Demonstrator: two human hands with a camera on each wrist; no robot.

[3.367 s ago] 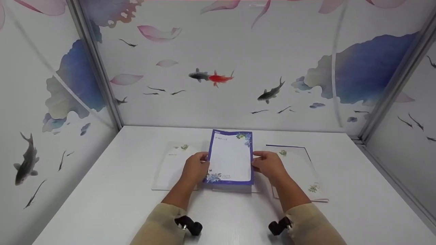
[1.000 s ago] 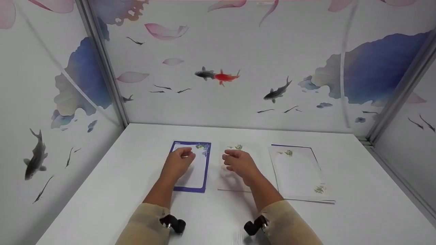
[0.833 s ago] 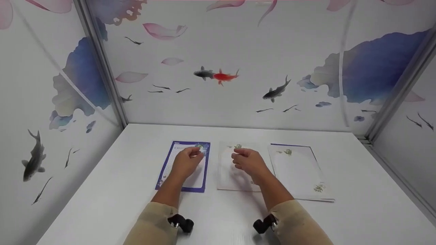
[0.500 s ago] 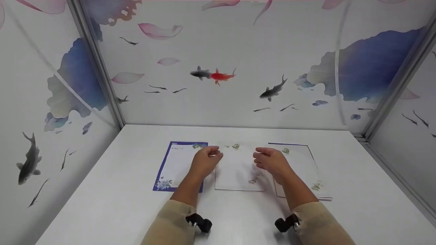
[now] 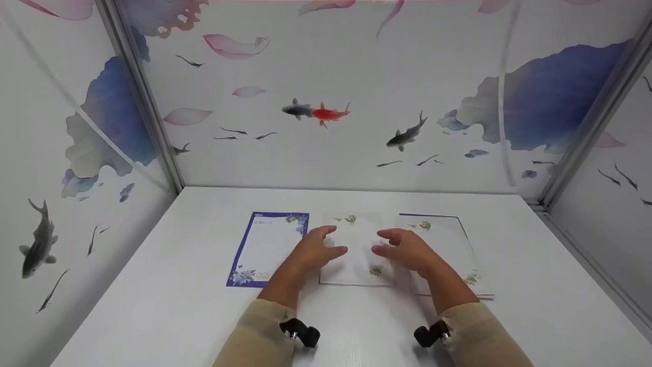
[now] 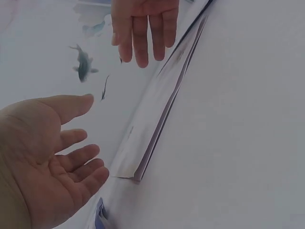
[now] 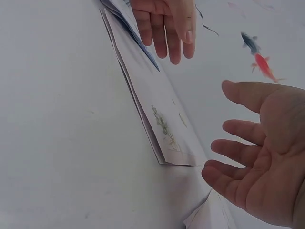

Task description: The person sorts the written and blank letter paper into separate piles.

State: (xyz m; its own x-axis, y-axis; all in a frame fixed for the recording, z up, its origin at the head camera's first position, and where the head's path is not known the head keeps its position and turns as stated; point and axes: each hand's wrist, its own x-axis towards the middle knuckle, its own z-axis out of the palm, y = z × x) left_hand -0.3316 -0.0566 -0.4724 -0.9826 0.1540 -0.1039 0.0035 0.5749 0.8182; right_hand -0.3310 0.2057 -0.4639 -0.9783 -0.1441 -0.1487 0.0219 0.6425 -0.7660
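Observation:
A white sheet of paper (image 5: 358, 244) with small green plant prints lies in the middle of the table, and its near edge shows several layers in the right wrist view. Above its left side hovers my left hand (image 5: 315, 250), thumb apart from the fingers and nothing held. My right hand (image 5: 407, 251) is over its right side, palm turned inward, also holding nothing. On the left rests a sheet with a blue-purple border (image 5: 267, 239) and flower corners. Another white sheet (image 5: 448, 244), with a blue strip along its far edge, lies at right, partly behind my right forearm.
All the papers lie on a white table (image 5: 356, 326). Walls printed with fish and petals stand behind and on both sides, with metal posts (image 5: 140, 97) at the corners. A black clamp-like fitting (image 5: 300, 332) sits at each sleeve cuff.
The blue-bordered sheet, earlier held up in both hands, now lies at left. Both hands have moved right, over the middle sheet, and the thumbs have spread from the fingers.

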